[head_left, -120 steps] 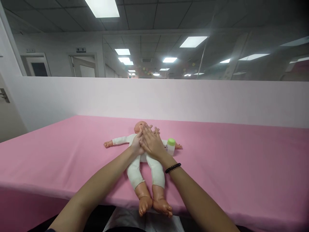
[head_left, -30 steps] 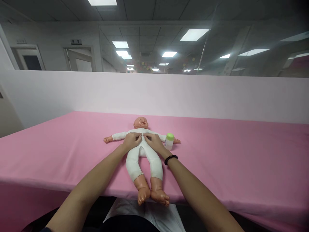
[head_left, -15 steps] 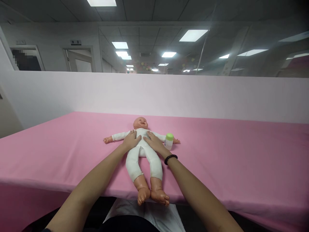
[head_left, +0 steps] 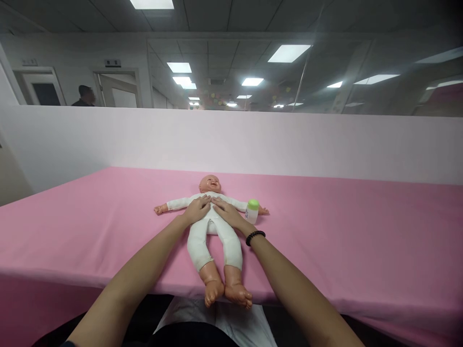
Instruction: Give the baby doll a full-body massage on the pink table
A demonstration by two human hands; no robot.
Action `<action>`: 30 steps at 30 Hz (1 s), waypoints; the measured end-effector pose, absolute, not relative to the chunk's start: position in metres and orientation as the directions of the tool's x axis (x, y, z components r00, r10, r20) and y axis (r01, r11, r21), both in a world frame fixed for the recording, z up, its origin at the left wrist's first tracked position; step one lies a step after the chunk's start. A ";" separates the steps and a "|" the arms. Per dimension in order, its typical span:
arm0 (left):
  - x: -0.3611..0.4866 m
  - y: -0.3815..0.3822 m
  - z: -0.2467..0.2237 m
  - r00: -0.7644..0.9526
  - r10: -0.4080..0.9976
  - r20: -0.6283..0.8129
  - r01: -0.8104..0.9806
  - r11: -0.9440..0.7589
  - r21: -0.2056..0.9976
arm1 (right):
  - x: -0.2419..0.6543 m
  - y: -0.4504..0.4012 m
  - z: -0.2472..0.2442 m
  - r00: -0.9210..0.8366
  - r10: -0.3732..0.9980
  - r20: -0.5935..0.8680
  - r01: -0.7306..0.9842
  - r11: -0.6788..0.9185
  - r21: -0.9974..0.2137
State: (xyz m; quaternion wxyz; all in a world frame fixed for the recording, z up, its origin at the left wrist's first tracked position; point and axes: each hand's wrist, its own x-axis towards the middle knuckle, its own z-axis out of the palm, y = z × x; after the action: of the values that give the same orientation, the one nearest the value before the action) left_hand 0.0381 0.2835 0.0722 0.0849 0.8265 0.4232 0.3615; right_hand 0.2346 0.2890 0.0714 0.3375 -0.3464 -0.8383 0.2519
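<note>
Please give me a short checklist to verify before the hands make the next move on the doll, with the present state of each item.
1. Left hand flat on the doll chest: ok.
2. Right hand flat on the chest: ok.
3. Doll on its back, arms spread: ok.
4. Doll fully on the pink table: not ok, feet hang over the near edge.
5. Green-capped bottle upright beside the right hand: ok.
6. Bottle clear of the doll's arm: cannot tell.

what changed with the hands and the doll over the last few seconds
Both hands slid from the doll's face down to its chest: the left hand and right hand now lie flat on the doll, fingertips meeting. The doll stayed on its back on the pink table, and the green-capped bottle stayed put.
</note>
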 end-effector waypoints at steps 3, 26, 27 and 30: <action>0.036 0.289 0.069 0.407 0.820 0.401 0.690 -0.564 0.453 | 0.236 0.294 0.068 -0.545 0.777 0.315 0.464 0.593 -0.659; 0.040 0.272 0.079 0.326 0.771 0.547 0.776 -0.548 0.311 | 0.232 0.284 0.074 -0.490 0.741 0.460 0.407 0.661 -0.631; 0.039 0.275 0.077 0.350 0.762 0.545 0.745 -0.579 0.330 | 0.233 0.286 0.073 -0.504 0.748 0.432 0.411 0.648 -0.642; 0.036 0.284 0.070 0.385 0.793 0.472 0.724 -0.576 0.378 | 0.233 0.291 0.069 -0.519 0.787 0.335 0.472 0.590 -0.655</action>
State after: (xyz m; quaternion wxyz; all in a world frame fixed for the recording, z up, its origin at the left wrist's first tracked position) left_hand 0.0358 0.2838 0.0703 0.0549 0.8303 0.4569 0.3143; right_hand 0.2333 0.2910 0.0692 0.3138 -0.3770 -0.8346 0.2508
